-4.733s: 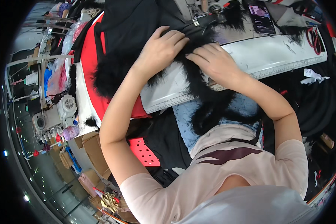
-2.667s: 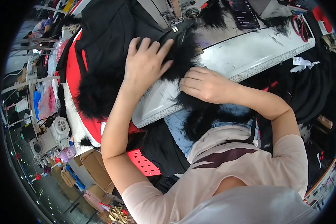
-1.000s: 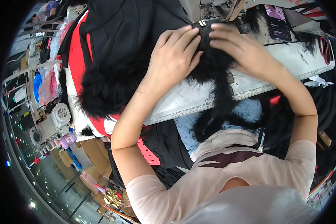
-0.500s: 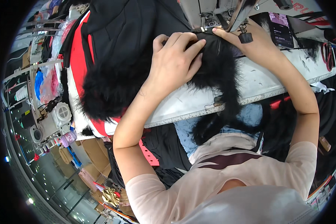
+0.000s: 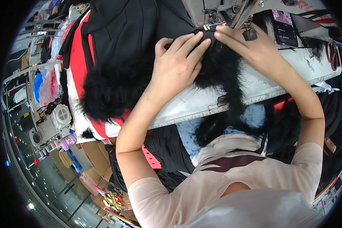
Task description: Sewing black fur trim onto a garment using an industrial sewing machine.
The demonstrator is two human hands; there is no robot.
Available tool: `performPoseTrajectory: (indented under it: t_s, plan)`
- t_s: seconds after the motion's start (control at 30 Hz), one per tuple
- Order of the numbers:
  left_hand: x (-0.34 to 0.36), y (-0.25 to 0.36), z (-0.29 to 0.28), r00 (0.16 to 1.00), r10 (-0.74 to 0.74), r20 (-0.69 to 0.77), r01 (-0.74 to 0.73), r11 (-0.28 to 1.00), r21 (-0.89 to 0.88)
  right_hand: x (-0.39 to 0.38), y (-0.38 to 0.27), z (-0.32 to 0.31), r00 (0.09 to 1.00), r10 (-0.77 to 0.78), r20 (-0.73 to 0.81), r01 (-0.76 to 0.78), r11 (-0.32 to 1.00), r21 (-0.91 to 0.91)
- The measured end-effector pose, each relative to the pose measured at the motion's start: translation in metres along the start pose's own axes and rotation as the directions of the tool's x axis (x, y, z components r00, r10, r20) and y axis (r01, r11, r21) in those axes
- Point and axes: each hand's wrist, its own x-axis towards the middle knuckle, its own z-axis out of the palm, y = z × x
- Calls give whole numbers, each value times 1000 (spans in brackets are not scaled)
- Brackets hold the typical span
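Observation:
Black cloth (image 5: 121, 34) with fluffy black fur trim (image 5: 110, 93) lies under and beside both hands. My left hand (image 5: 176, 64) rests on it, fingers stretched and a little apart, fingertips just short of the sewing machine's presser foot (image 5: 213, 26). From the right comes my right hand (image 5: 256, 45), its fingers extended over the cloth right beside the foot, partly behind machine parts. Between the two hands a strip of the black cloth runs toward the foot; the needle itself cannot be made out. A fur strip (image 5: 233, 98) hangs over the table's near edge.
The white sewing table (image 5: 178, 108) has a ruler (image 5: 262, 98) along its near edge. At the right lie a phone (image 5: 285, 32) and red-handled scissors (image 5: 332, 57). Red cloth (image 5: 79, 57) lies at the left, beyond it a white motor-like device (image 5: 61, 117). Fabric covers my lap.
My left fingers have straightened and reached slightly forward. The right hand's fingers have lifted and shifted a little toward the left, now showing more. The cloth under them has shifted slightly.

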Motion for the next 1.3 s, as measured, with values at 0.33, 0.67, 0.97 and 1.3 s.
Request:
performPoseTrajectory:
  t_s: [0.33, 0.67, 0.97, 1.3]
  plan:
    - [-19, 14, -9, 995, 94, -25, -93, 995, 24, -2, -18, -3, 1000, -8, -3, 8, 987, 161]
    - [-3, 8, -19, 987, 145, -74, -141, 989, 48, 17, -15, -5, 995, -87, 44, 70, 953, 295]
    - [-5, 18, -22, 976, 214, -45, -218, 971, -99, 4, -12, 6, 991, -124, -45, 130, 974, 186]
    - [-9, 42, -4, 999, -32, -22, 30, 996, -84, 2, -10, 5, 991, -117, -67, 130, 963, 236]
